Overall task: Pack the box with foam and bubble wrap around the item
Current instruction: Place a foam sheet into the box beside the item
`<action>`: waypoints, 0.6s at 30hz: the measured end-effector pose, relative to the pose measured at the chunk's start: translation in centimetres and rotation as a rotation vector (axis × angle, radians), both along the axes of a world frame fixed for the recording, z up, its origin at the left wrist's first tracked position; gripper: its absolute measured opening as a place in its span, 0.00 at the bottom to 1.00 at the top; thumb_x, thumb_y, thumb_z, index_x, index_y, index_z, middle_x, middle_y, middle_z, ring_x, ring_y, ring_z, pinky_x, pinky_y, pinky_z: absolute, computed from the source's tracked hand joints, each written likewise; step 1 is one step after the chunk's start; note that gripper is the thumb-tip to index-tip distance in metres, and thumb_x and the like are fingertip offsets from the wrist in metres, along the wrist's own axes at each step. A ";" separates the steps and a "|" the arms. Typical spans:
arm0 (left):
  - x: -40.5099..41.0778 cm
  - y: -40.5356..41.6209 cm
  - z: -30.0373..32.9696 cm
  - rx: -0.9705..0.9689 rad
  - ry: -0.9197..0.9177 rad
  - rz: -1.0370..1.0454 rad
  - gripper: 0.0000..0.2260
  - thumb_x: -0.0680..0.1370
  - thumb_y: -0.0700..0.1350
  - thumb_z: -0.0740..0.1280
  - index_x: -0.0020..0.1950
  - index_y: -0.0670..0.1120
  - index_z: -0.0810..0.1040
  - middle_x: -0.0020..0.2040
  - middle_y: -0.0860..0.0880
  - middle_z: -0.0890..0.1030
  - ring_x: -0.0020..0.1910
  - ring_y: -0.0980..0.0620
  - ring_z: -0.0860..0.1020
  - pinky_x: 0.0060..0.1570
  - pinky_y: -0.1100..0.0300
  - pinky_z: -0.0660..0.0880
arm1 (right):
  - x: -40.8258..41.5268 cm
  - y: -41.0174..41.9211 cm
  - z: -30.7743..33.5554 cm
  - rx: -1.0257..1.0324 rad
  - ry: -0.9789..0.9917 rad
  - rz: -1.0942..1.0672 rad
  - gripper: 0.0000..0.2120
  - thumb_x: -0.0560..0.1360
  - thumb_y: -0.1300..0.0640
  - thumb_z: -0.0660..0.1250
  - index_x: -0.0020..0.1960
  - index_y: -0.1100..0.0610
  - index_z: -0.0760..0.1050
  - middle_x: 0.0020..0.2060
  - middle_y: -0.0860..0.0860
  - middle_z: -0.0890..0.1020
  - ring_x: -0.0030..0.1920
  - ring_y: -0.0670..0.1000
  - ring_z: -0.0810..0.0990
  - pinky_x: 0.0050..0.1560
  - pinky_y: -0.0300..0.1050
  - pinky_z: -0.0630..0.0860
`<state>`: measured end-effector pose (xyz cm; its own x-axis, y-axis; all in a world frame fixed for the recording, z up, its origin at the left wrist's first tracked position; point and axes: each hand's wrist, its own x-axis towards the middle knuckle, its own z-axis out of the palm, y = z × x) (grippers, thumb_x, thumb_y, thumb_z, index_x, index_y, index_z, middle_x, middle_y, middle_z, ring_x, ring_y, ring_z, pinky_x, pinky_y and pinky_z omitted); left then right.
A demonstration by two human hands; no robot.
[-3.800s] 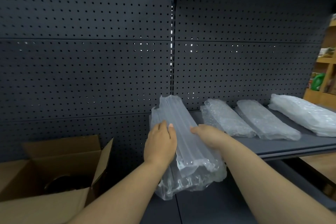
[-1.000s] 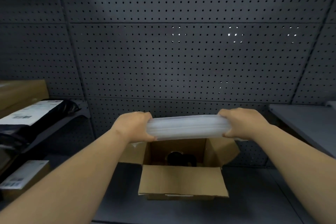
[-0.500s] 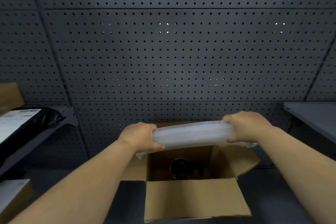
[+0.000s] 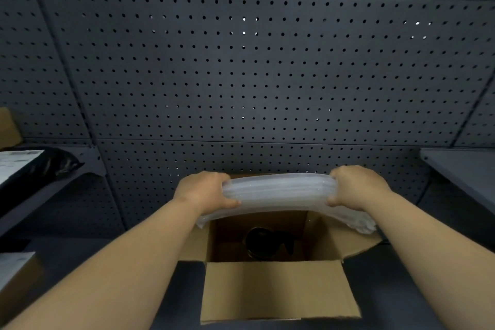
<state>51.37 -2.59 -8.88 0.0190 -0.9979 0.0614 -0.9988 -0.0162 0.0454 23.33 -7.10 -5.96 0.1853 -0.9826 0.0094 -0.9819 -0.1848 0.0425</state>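
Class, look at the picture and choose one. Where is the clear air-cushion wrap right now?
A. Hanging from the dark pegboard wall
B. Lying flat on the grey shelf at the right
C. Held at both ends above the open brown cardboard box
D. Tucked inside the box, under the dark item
C: the left hand and right hand each grip an end of the clear air-cushion wrap, which bows above the open brown cardboard box with the dark item inside.

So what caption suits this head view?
Both hands hold an air-cushion sheet over an open cardboard box containing a dark item.
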 end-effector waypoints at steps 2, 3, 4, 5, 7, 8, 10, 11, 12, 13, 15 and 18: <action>-0.1 -0.1 -0.1 -0.004 0.010 0.020 0.16 0.72 0.65 0.64 0.51 0.56 0.72 0.42 0.55 0.75 0.42 0.53 0.76 0.42 0.57 0.76 | 0.3 0.0 -0.4 0.010 -0.055 -0.054 0.11 0.69 0.48 0.70 0.48 0.51 0.75 0.38 0.49 0.79 0.41 0.51 0.79 0.37 0.43 0.75; -0.3 -0.1 -0.1 -0.010 0.017 0.032 0.16 0.72 0.65 0.64 0.50 0.56 0.72 0.41 0.55 0.74 0.41 0.53 0.75 0.41 0.58 0.75 | 0.5 -0.1 -0.6 0.010 -0.091 -0.081 0.12 0.69 0.48 0.70 0.47 0.52 0.75 0.38 0.49 0.79 0.40 0.52 0.79 0.36 0.43 0.74; -0.4 -0.2 -0.1 -0.016 0.030 0.044 0.15 0.72 0.65 0.64 0.50 0.56 0.72 0.40 0.55 0.73 0.41 0.53 0.75 0.40 0.58 0.75 | 0.6 -0.1 -0.7 0.009 -0.135 -0.112 0.12 0.69 0.48 0.70 0.47 0.53 0.75 0.38 0.50 0.78 0.40 0.52 0.79 0.34 0.42 0.73; -0.6 -0.2 -0.1 -0.020 0.044 0.053 0.15 0.72 0.65 0.64 0.49 0.56 0.71 0.39 0.55 0.73 0.41 0.53 0.75 0.39 0.59 0.74 | 0.8 -0.1 -0.8 0.008 -0.189 -0.145 0.13 0.69 0.47 0.70 0.47 0.54 0.75 0.38 0.50 0.78 0.40 0.53 0.79 0.33 0.42 0.72; -1.1 -0.3 -0.2 -0.020 0.067 0.059 0.14 0.73 0.64 0.64 0.48 0.56 0.70 0.37 0.56 0.71 0.40 0.53 0.74 0.37 0.59 0.72 | 1.2 0.0 -0.8 0.017 -0.283 -0.206 0.14 0.69 0.47 0.71 0.47 0.55 0.74 0.38 0.51 0.78 0.39 0.53 0.78 0.32 0.42 0.70; -1.3 -0.2 -0.2 -0.018 0.072 0.059 0.14 0.73 0.64 0.64 0.49 0.56 0.70 0.37 0.56 0.71 0.39 0.53 0.74 0.36 0.59 0.71 | 1.4 0.1 -0.9 0.029 -0.317 -0.230 0.14 0.69 0.47 0.71 0.47 0.56 0.74 0.37 0.51 0.77 0.38 0.52 0.77 0.31 0.42 0.69; -1.6 -0.3 -0.4 -0.021 0.067 0.059 0.14 0.73 0.63 0.64 0.51 0.55 0.71 0.39 0.55 0.73 0.40 0.53 0.75 0.37 0.59 0.72 | 1.6 0.4 -1.2 0.053 -0.384 -0.269 0.14 0.71 0.48 0.70 0.49 0.57 0.74 0.36 0.51 0.76 0.38 0.51 0.76 0.30 0.41 0.67; -1.7 -0.4 -0.4 -0.024 0.063 0.060 0.14 0.73 0.62 0.65 0.51 0.55 0.72 0.40 0.54 0.74 0.40 0.53 0.75 0.38 0.59 0.73 | 1.7 0.5 -1.5 0.061 -0.421 -0.285 0.15 0.71 0.48 0.70 0.50 0.57 0.74 0.36 0.51 0.76 0.38 0.51 0.77 0.30 0.41 0.67; -1.8 -0.5 -0.4 -0.027 0.058 0.063 0.15 0.73 0.62 0.65 0.52 0.54 0.73 0.41 0.54 0.74 0.41 0.52 0.75 0.40 0.58 0.75 | 1.8 0.6 -1.8 0.072 -0.459 -0.300 0.15 0.71 0.48 0.69 0.50 0.57 0.74 0.36 0.51 0.76 0.37 0.51 0.76 0.30 0.41 0.67; -1.8 -0.6 -0.4 -0.027 0.052 0.065 0.15 0.73 0.62 0.65 0.53 0.54 0.74 0.42 0.54 0.75 0.41 0.52 0.76 0.41 0.58 0.76 | 1.9 0.7 -2.2 0.081 -0.492 -0.313 0.15 0.72 0.48 0.69 0.51 0.58 0.73 0.35 0.51 0.76 0.36 0.51 0.76 0.30 0.41 0.67; -1.9 -0.9 -0.5 -0.021 0.044 0.068 0.16 0.73 0.62 0.65 0.54 0.54 0.74 0.43 0.53 0.76 0.43 0.51 0.77 0.44 0.56 0.78 | 2.3 0.7 -2.8 0.102 -0.543 -0.344 0.15 0.73 0.48 0.67 0.52 0.59 0.72 0.36 0.51 0.76 0.34 0.50 0.75 0.30 0.41 0.68; -2.5 -1.2 -1.3 -0.027 0.055 0.071 0.17 0.74 0.61 0.64 0.56 0.53 0.74 0.44 0.53 0.76 0.44 0.51 0.77 0.45 0.55 0.78 | 3.0 0.7 -3.3 0.106 -0.595 -0.383 0.13 0.76 0.49 0.64 0.52 0.58 0.68 0.34 0.52 0.74 0.31 0.49 0.73 0.30 0.41 0.68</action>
<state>48.86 -3.75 -10.20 0.0933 -0.9920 0.0848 -0.9913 -0.0845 0.1011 26.37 -6.45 -9.30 -0.1798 -0.9789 -0.0975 -0.8295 0.2041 -0.5198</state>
